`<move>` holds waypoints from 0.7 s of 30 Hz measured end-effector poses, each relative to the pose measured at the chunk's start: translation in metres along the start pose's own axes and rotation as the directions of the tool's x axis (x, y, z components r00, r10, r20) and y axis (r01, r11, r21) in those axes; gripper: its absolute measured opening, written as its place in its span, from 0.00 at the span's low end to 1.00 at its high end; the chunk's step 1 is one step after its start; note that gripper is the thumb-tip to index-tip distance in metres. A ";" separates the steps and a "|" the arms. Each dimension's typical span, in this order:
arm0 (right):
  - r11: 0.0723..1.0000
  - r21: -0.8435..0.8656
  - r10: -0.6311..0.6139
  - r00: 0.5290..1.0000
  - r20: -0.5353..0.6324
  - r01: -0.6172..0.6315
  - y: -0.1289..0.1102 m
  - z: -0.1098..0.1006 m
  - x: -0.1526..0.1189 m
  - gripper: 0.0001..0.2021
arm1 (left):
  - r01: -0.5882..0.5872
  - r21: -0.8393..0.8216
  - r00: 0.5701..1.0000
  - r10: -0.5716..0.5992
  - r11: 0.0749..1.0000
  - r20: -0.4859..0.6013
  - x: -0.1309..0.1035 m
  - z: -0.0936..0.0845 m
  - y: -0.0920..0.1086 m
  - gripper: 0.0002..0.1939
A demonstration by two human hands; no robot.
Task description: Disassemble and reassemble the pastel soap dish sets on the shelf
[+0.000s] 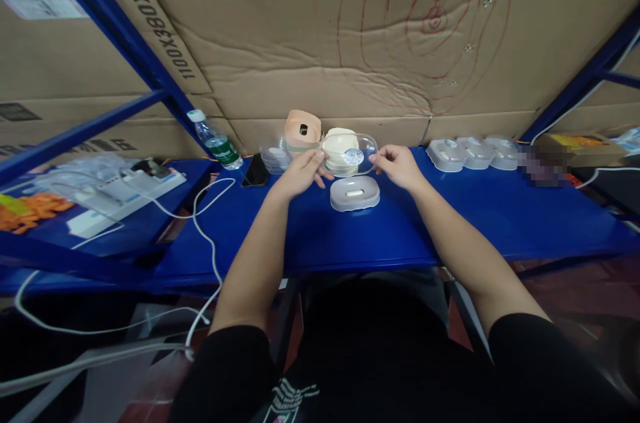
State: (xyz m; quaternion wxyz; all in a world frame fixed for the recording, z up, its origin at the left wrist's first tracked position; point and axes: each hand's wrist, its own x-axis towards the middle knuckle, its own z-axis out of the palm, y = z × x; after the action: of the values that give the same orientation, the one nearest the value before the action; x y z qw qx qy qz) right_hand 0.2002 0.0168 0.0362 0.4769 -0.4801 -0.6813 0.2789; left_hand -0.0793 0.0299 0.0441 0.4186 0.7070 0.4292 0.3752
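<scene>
A clear oval lid [369, 147] with a round sticker is held up between my two hands. My left hand [304, 171] grips its left end, fingers closed on the rim. At its right end, the fingertips of my right hand [397, 165] pinch the edge. Just below the lid, a pale grey oval case [355, 194] with a white piece in its centre lies on the blue table [320, 236]. Behind the lid stand cream-coloured parts [340, 138], partly seen through it. Beside them, left, are peach-coloured parts [302, 125] with a dark opening.
Clear lids [275, 159], a black phone [255, 171] and a water bottle [220, 146] stand left. Several covered cases [447, 155] line the back right. A white cable [207, 229] crosses the left side, near a power strip [125, 199]. Cardboard [300, 29] walls the back.
</scene>
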 end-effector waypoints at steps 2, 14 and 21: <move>0.999 -0.029 0.021 0.998 0.059 -0.019 0.001 -0.001 0.000 0.22 | -0.011 0.129 1.000 0.012 0.992 -0.011 -0.001 -0.001 0.001 0.26; 0.952 -0.033 0.290 0.867 0.405 -0.303 0.018 -0.008 0.009 0.24 | 0.147 0.267 0.969 -0.193 0.952 0.156 -0.003 -0.001 0.000 0.21; 0.925 -0.158 0.376 0.776 0.506 -0.346 0.019 -0.013 0.007 0.23 | 0.134 0.299 0.943 -0.215 0.945 0.256 -0.002 0.004 -0.007 0.19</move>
State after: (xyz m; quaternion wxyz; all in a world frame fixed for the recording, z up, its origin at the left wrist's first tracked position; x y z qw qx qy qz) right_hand 0.2187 0.0300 0.0276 0.1953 -0.5196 -0.6885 0.4668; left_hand -0.0791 0.0289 0.0356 0.4045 0.7640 0.4742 0.1668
